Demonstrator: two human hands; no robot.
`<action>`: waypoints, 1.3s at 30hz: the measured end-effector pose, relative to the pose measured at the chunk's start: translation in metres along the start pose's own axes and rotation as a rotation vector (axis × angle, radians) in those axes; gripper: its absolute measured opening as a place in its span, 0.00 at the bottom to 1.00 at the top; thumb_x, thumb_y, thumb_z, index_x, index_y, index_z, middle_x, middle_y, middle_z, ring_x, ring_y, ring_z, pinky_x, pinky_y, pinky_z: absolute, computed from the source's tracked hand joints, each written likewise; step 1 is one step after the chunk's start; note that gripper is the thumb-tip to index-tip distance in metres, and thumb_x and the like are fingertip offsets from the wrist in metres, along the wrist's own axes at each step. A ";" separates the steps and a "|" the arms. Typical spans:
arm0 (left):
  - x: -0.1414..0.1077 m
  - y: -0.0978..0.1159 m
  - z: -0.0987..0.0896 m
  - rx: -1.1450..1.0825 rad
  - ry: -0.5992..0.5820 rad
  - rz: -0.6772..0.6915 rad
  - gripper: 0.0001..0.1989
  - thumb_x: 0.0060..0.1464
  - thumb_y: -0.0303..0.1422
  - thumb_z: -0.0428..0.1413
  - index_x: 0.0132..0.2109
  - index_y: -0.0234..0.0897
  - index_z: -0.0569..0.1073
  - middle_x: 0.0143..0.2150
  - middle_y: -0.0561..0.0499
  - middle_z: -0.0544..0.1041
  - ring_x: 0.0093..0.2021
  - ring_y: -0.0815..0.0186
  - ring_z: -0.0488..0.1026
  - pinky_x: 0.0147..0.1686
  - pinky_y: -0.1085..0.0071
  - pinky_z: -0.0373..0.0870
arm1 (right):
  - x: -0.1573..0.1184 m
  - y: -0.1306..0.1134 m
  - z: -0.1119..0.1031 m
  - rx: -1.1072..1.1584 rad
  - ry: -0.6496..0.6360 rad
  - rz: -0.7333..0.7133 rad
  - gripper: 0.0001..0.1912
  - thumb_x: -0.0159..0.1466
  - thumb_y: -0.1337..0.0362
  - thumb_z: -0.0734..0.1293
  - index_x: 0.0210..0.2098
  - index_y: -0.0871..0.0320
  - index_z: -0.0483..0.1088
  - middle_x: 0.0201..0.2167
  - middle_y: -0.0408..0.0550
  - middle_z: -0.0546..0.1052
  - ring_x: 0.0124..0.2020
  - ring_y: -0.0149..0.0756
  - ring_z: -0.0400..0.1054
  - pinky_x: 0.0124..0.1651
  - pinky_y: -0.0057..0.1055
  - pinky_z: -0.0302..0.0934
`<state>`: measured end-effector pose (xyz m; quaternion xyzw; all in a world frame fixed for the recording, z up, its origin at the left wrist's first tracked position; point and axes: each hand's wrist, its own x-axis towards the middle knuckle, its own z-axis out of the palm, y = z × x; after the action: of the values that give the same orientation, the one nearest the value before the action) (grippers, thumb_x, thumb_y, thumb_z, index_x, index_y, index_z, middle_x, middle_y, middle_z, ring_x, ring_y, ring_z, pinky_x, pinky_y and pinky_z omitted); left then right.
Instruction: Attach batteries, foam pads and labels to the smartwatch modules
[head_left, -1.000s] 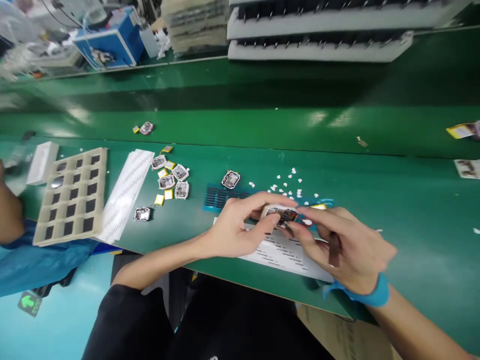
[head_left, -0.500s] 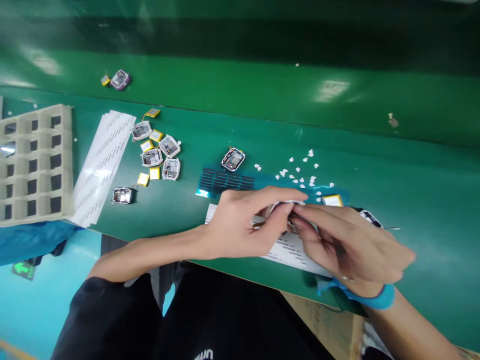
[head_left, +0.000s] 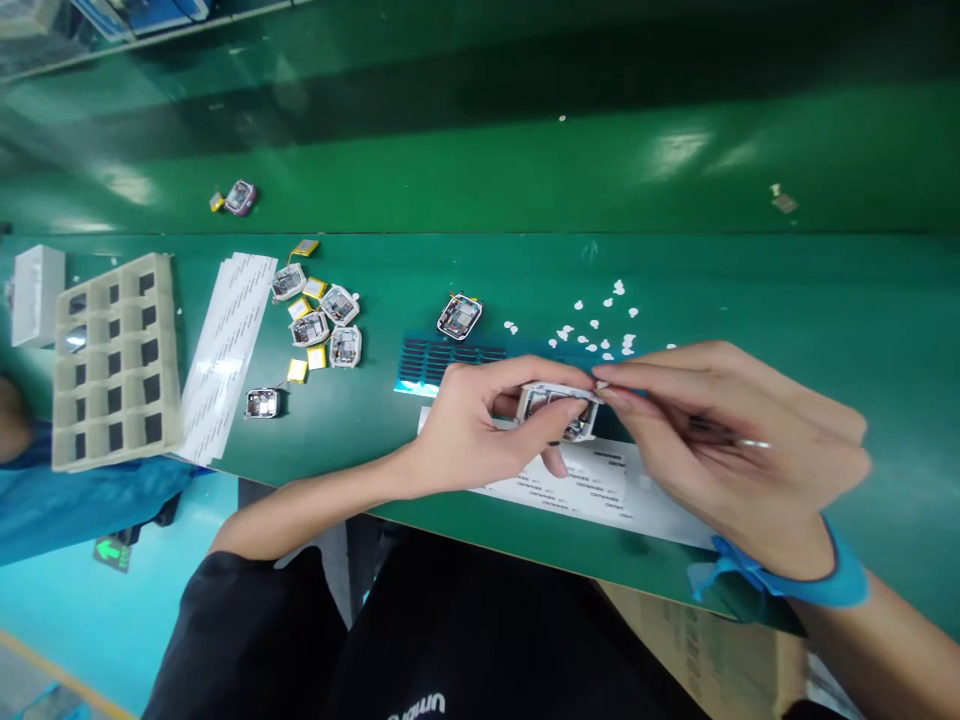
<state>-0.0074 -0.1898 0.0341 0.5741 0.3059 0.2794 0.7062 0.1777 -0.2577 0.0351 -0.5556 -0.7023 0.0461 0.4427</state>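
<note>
A white smartwatch case (head_left: 559, 400), its circuit board showing, is gripped by my left hand (head_left: 480, 425) between thumb and fingers above the table. The thumb presses on the inside of the case. At the case's upper right corner, my right hand (head_left: 739, 440) has thumb and index finger pinched around a tiny whitish piece (head_left: 602, 384) whose kind I cannot make out. A thin shiny thing (head_left: 752, 443) shows at the right palm. Below the hands lies a white printed strip (head_left: 581, 485). Small white stickers (head_left: 592, 325) are scattered just beyond them.
Another opened watch case (head_left: 460, 316) lies beside a sheet of black strips (head_left: 427, 360). Several cases (head_left: 346, 346) with yellow batteries (head_left: 297, 371) sit left. Farther left are white printed sheets (head_left: 229, 350), a compartment tray (head_left: 169, 380) and another person's blue sleeve (head_left: 90, 505).
My right hand has drawn slightly right, apart from the left. The watch case has turned so its inside now faces up into view. The camera view has shifted too.
</note>
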 end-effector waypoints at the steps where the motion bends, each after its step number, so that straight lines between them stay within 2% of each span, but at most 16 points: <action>1: 0.000 -0.001 0.000 -0.027 0.003 -0.024 0.02 0.62 0.32 0.62 0.42 0.42 0.80 0.26 0.56 0.76 0.22 0.67 0.81 0.13 0.74 0.62 | 0.000 0.000 0.000 -0.026 -0.006 -0.023 0.17 0.65 0.73 0.74 0.51 0.49 0.76 0.39 0.43 0.82 0.31 0.29 0.73 0.26 0.29 0.64; 5: 0.000 -0.007 -0.001 -0.044 0.033 -0.034 0.05 0.61 0.38 0.65 0.41 0.43 0.80 0.24 0.56 0.74 0.21 0.66 0.80 0.12 0.73 0.58 | -0.005 0.003 -0.001 -0.158 -0.069 -0.124 0.26 0.66 0.75 0.72 0.60 0.45 0.74 0.38 0.40 0.84 0.30 0.29 0.77 0.26 0.28 0.67; 8: 0.000 -0.008 -0.002 -0.063 0.030 -0.063 0.05 0.60 0.37 0.65 0.41 0.42 0.80 0.24 0.56 0.73 0.20 0.67 0.79 0.12 0.74 0.60 | -0.008 0.007 -0.001 -0.237 -0.063 -0.206 0.30 0.66 0.76 0.72 0.64 0.47 0.72 0.37 0.38 0.84 0.28 0.29 0.77 0.26 0.28 0.66; 11: 0.001 -0.006 -0.002 -0.087 0.025 -0.131 0.03 0.61 0.34 0.64 0.41 0.41 0.80 0.24 0.57 0.74 0.16 0.71 0.75 0.13 0.75 0.67 | -0.006 0.007 0.000 -0.287 -0.046 -0.288 0.29 0.66 0.75 0.73 0.64 0.51 0.72 0.39 0.38 0.85 0.28 0.28 0.78 0.27 0.27 0.67; 14: 0.002 -0.001 -0.002 -0.073 0.029 -0.174 0.05 0.61 0.34 0.63 0.42 0.38 0.79 0.24 0.58 0.74 0.16 0.73 0.74 0.14 0.78 0.68 | -0.001 0.004 0.002 -0.416 -0.017 -0.242 0.25 0.66 0.77 0.72 0.60 0.56 0.73 0.37 0.38 0.85 0.26 0.25 0.76 0.26 0.25 0.65; 17: 0.002 0.002 -0.002 -0.051 0.035 -0.155 0.07 0.62 0.34 0.62 0.44 0.35 0.77 0.25 0.58 0.75 0.16 0.74 0.75 0.15 0.80 0.69 | 0.002 0.003 0.001 -0.518 -0.005 -0.215 0.23 0.65 0.79 0.71 0.57 0.59 0.73 0.44 0.42 0.85 0.31 0.25 0.79 0.25 0.24 0.64; 20: 0.002 0.003 -0.004 -0.047 0.012 -0.119 0.05 0.64 0.32 0.58 0.46 0.36 0.73 0.23 0.61 0.72 0.16 0.74 0.75 0.21 0.79 0.75 | -0.001 0.008 -0.002 -0.435 -0.073 -0.293 0.23 0.68 0.73 0.72 0.61 0.58 0.71 0.51 0.46 0.82 0.33 0.29 0.80 0.23 0.26 0.64; 23: -0.001 0.002 -0.005 -0.030 -0.001 -0.082 0.04 0.66 0.31 0.55 0.47 0.38 0.69 0.22 0.63 0.71 0.17 0.73 0.76 0.25 0.77 0.79 | -0.004 0.011 -0.008 -0.367 -0.129 -0.356 0.30 0.70 0.72 0.70 0.69 0.58 0.64 0.54 0.50 0.80 0.34 0.33 0.81 0.27 0.28 0.70; 26: -0.003 -0.001 -0.006 0.022 0.018 -0.029 0.04 0.68 0.34 0.54 0.47 0.39 0.68 0.23 0.63 0.72 0.18 0.72 0.78 0.20 0.78 0.74 | -0.004 0.010 -0.013 -0.358 -0.155 -0.376 0.37 0.70 0.75 0.69 0.75 0.58 0.56 0.55 0.51 0.78 0.40 0.36 0.82 0.32 0.29 0.75; 28: -0.005 -0.003 -0.006 0.054 0.023 0.000 0.05 0.69 0.35 0.55 0.47 0.39 0.68 0.24 0.62 0.72 0.18 0.71 0.78 0.17 0.79 0.70 | -0.004 0.006 -0.013 -0.336 -0.185 -0.384 0.37 0.71 0.75 0.67 0.76 0.57 0.54 0.56 0.51 0.77 0.41 0.37 0.82 0.32 0.30 0.76; 32: -0.006 -0.004 -0.005 0.114 -0.027 0.006 0.06 0.69 0.35 0.55 0.49 0.40 0.66 0.27 0.61 0.76 0.21 0.71 0.80 0.19 0.79 0.71 | -0.008 0.000 -0.004 -0.302 -0.150 -0.317 0.35 0.72 0.72 0.67 0.75 0.55 0.55 0.57 0.50 0.76 0.41 0.37 0.82 0.35 0.31 0.78; 34: -0.006 -0.006 -0.004 0.154 -0.033 0.021 0.08 0.68 0.35 0.56 0.48 0.40 0.65 0.28 0.60 0.77 0.24 0.71 0.81 0.22 0.80 0.73 | -0.011 -0.002 0.001 -0.311 -0.115 -0.300 0.36 0.70 0.73 0.69 0.74 0.58 0.57 0.57 0.51 0.76 0.42 0.39 0.82 0.33 0.30 0.77; 37: -0.006 -0.011 -0.002 0.195 0.028 0.081 0.10 0.66 0.36 0.60 0.46 0.39 0.65 0.29 0.59 0.78 0.25 0.72 0.82 0.23 0.81 0.73 | -0.014 -0.005 0.008 -0.298 -0.114 -0.282 0.37 0.67 0.78 0.68 0.73 0.62 0.58 0.58 0.54 0.76 0.44 0.39 0.82 0.32 0.29 0.76; 39: -0.006 -0.014 -0.003 0.186 0.070 0.123 0.13 0.65 0.38 0.62 0.43 0.39 0.65 0.28 0.59 0.78 0.23 0.72 0.80 0.20 0.82 0.71 | -0.014 -0.007 0.009 -0.250 -0.080 -0.236 0.33 0.68 0.78 0.67 0.71 0.60 0.63 0.56 0.52 0.79 0.41 0.36 0.82 0.31 0.27 0.74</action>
<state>-0.0129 -0.1954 0.0212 0.6446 0.3194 0.3124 0.6204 0.1662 -0.2675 0.0255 -0.5178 -0.7799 -0.0719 0.3443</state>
